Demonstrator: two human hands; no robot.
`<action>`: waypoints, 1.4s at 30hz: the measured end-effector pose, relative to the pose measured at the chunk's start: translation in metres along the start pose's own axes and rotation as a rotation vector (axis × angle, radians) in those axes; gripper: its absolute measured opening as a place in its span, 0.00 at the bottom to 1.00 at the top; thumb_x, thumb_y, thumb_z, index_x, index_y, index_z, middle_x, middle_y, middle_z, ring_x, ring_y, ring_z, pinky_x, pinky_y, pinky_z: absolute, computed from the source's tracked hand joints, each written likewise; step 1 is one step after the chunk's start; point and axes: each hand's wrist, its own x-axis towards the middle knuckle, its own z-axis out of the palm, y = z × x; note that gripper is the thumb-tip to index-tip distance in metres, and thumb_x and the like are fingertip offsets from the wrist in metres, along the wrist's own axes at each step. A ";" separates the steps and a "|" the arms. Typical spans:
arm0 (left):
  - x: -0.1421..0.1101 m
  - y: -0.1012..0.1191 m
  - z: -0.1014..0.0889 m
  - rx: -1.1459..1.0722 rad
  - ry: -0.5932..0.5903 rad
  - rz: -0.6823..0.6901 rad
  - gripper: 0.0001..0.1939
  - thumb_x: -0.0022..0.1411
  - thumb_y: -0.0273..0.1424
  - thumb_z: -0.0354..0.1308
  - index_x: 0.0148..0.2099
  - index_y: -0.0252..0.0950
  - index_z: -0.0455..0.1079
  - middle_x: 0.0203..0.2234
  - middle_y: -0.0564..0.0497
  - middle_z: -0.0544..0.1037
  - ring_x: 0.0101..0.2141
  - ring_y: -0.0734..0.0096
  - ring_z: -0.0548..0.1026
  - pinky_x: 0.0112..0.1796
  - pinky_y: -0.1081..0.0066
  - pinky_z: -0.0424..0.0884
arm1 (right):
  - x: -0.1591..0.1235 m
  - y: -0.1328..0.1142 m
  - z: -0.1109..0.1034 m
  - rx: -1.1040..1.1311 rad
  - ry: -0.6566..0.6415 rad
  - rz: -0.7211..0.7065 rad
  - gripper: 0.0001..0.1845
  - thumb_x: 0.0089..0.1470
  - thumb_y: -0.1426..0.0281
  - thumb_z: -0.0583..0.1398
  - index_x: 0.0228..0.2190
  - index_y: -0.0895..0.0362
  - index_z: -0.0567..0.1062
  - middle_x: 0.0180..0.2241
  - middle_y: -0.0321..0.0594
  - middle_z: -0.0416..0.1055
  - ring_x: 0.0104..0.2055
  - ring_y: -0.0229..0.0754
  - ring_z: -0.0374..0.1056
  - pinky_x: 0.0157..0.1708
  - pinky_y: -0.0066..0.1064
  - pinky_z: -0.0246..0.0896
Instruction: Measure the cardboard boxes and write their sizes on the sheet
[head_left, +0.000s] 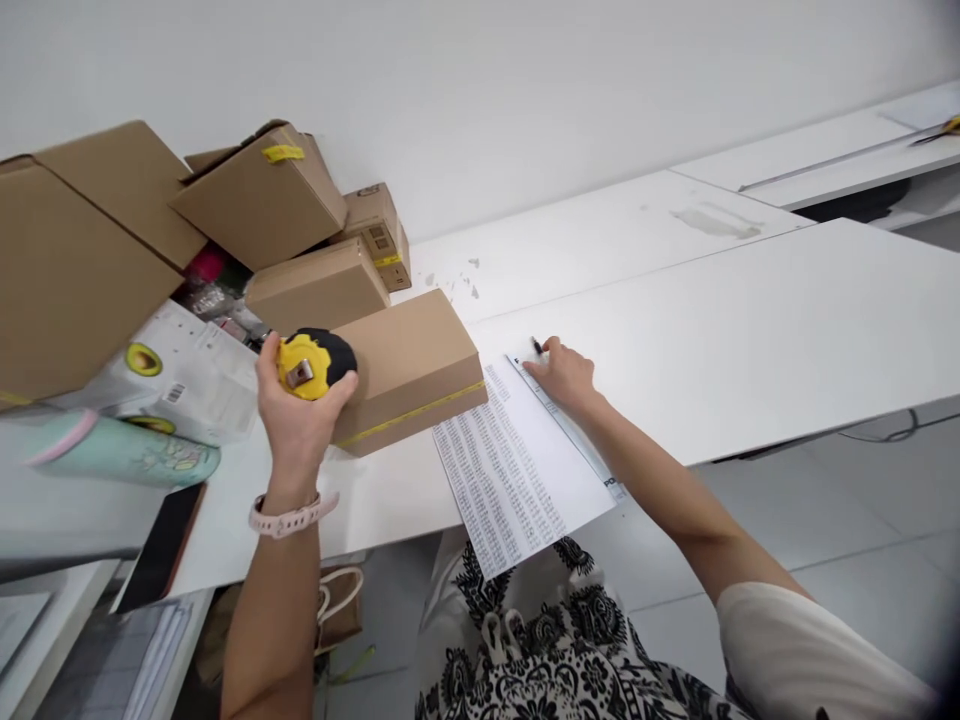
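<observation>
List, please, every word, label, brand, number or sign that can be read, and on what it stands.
"P" starts larger lettering on the strip along the printed sheet; the rest is unclear.
Rows on the printed sheet: too small.
Marks on the small box: too blurred.
Barcode on the avocado package: too small.

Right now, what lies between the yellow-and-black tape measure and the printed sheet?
A brown cardboard box lies between the tape measure and the printed sheet; the head view shows this.
</observation>
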 end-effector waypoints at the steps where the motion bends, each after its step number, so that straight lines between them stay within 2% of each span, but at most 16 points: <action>1: 0.001 0.005 0.008 0.061 -0.024 -0.006 0.48 0.42 0.36 0.72 0.65 0.36 0.59 0.60 0.41 0.67 0.59 0.50 0.67 0.60 0.53 0.63 | -0.002 -0.002 0.002 -0.028 -0.013 -0.028 0.23 0.60 0.55 0.54 0.51 0.56 0.66 0.46 0.52 0.75 0.46 0.56 0.71 0.40 0.41 0.61; 5: 0.002 0.013 0.031 0.198 -0.090 -0.063 0.49 0.42 0.37 0.72 0.65 0.38 0.59 0.60 0.42 0.67 0.59 0.47 0.66 0.60 0.50 0.61 | -0.004 -0.002 0.004 -0.079 -0.059 -0.114 0.19 0.63 0.68 0.50 0.55 0.57 0.65 0.46 0.52 0.75 0.45 0.53 0.72 0.38 0.38 0.61; 8: 0.004 0.008 0.038 0.188 -0.080 -0.074 0.47 0.42 0.37 0.73 0.65 0.40 0.61 0.59 0.44 0.69 0.58 0.43 0.66 0.60 0.44 0.60 | 0.000 0.008 0.001 0.071 -0.050 -0.133 0.20 0.62 0.73 0.49 0.53 0.57 0.69 0.41 0.50 0.76 0.40 0.50 0.72 0.39 0.38 0.61; 12: 0.008 -0.006 0.044 0.043 -0.041 -0.073 0.42 0.40 0.37 0.76 0.59 0.44 0.68 0.54 0.48 0.72 0.55 0.43 0.68 0.60 0.40 0.55 | 0.007 0.021 -0.010 0.809 -0.076 -0.058 0.16 0.59 0.68 0.53 0.44 0.58 0.76 0.28 0.41 0.76 0.28 0.42 0.69 0.34 0.36 0.64; 15: 0.014 -0.015 0.049 0.051 -0.035 -0.060 0.41 0.42 0.38 0.76 0.59 0.46 0.68 0.53 0.50 0.72 0.55 0.43 0.67 0.60 0.38 0.54 | 0.006 0.022 -0.022 1.309 -0.156 -0.054 0.14 0.55 0.65 0.58 0.40 0.59 0.78 0.31 0.42 0.78 0.33 0.42 0.73 0.39 0.39 0.68; 17: 0.020 -0.020 0.052 0.114 -0.022 -0.046 0.40 0.43 0.39 0.75 0.59 0.46 0.69 0.52 0.49 0.72 0.55 0.40 0.67 0.59 0.37 0.53 | 0.003 0.018 -0.029 1.445 -0.200 -0.100 0.16 0.52 0.63 0.62 0.41 0.58 0.78 0.36 0.44 0.79 0.39 0.44 0.74 0.46 0.41 0.68; 20: 0.028 -0.025 0.057 0.147 -0.025 0.015 0.35 0.45 0.41 0.75 0.56 0.45 0.71 0.48 0.50 0.74 0.56 0.38 0.66 0.58 0.35 0.52 | -0.004 0.012 -0.035 1.459 -0.237 -0.157 0.21 0.46 0.59 0.69 0.41 0.55 0.76 0.37 0.42 0.79 0.40 0.44 0.74 0.47 0.42 0.67; 22: 0.033 -0.028 0.061 0.134 -0.039 0.053 0.34 0.47 0.44 0.73 0.55 0.44 0.71 0.47 0.51 0.75 0.57 0.38 0.65 0.58 0.35 0.51 | -0.007 0.009 -0.035 1.437 -0.268 -0.182 0.22 0.44 0.59 0.71 0.39 0.54 0.73 0.33 0.39 0.77 0.37 0.41 0.72 0.43 0.40 0.66; 26: 0.040 -0.031 0.065 0.253 -0.050 -0.008 0.38 0.48 0.47 0.71 0.58 0.37 0.67 0.50 0.47 0.72 0.58 0.38 0.65 0.58 0.32 0.52 | -0.010 0.003 -0.026 1.408 -0.305 -0.211 0.20 0.49 0.54 0.68 0.29 0.54 0.67 0.21 0.31 0.69 0.25 0.34 0.62 0.31 0.32 0.59; 28: 0.040 -0.029 0.064 0.303 -0.045 0.015 0.40 0.49 0.47 0.71 0.60 0.34 0.65 0.53 0.45 0.70 0.58 0.38 0.64 0.58 0.33 0.54 | -0.011 -0.001 -0.020 1.396 -0.313 -0.192 0.22 0.53 0.51 0.64 0.26 0.54 0.64 0.18 0.29 0.65 0.22 0.33 0.57 0.27 0.30 0.54; 31: 0.029 -0.019 0.062 0.302 0.043 0.223 0.41 0.52 0.41 0.70 0.64 0.34 0.60 0.59 0.43 0.66 0.61 0.40 0.60 0.61 0.36 0.52 | -0.014 -0.008 -0.014 1.417 -0.349 -0.150 0.21 0.54 0.49 0.62 0.31 0.54 0.67 0.19 0.30 0.66 0.22 0.34 0.59 0.27 0.30 0.56; 34: -0.002 0.001 0.071 0.138 0.161 0.497 0.33 0.55 0.31 0.67 0.62 0.39 0.64 0.58 0.45 0.69 0.60 0.44 0.63 0.61 0.37 0.53 | -0.016 -0.012 -0.010 1.424 -0.407 -0.143 0.26 0.56 0.48 0.60 0.43 0.57 0.72 0.30 0.40 0.77 0.31 0.39 0.70 0.38 0.36 0.66; 36: -0.032 0.016 0.086 -0.042 0.114 0.649 0.28 0.55 0.26 0.65 0.58 0.41 0.68 0.53 0.47 0.74 0.55 0.48 0.70 0.56 0.40 0.63 | -0.017 -0.013 -0.008 1.405 -0.433 -0.165 0.27 0.55 0.51 0.62 0.49 0.58 0.74 0.40 0.46 0.78 0.41 0.43 0.74 0.48 0.41 0.68; 37: -0.048 0.021 0.096 -0.094 0.017 0.695 0.26 0.55 0.25 0.64 0.57 0.41 0.70 0.50 0.47 0.76 0.53 0.50 0.73 0.54 0.44 0.67 | -0.017 -0.013 -0.007 1.398 -0.435 -0.171 0.26 0.54 0.54 0.65 0.49 0.57 0.74 0.43 0.46 0.78 0.44 0.44 0.74 0.51 0.43 0.67; 39: -0.077 0.029 0.116 -0.157 -0.198 0.740 0.19 0.57 0.24 0.62 0.51 0.40 0.72 0.45 0.47 0.79 0.48 0.54 0.76 0.49 0.51 0.73 | -0.017 -0.012 -0.004 1.395 -0.414 -0.162 0.25 0.50 0.59 0.69 0.48 0.55 0.76 0.42 0.43 0.79 0.45 0.44 0.75 0.54 0.45 0.66; 42: -0.110 0.027 0.143 -0.126 -0.472 0.745 0.11 0.62 0.23 0.56 0.45 0.37 0.73 0.41 0.45 0.80 0.44 0.59 0.77 0.46 0.58 0.75 | -0.017 -0.012 0.001 1.383 -0.354 -0.147 0.22 0.48 0.59 0.70 0.43 0.55 0.77 0.36 0.41 0.79 0.40 0.42 0.75 0.49 0.43 0.69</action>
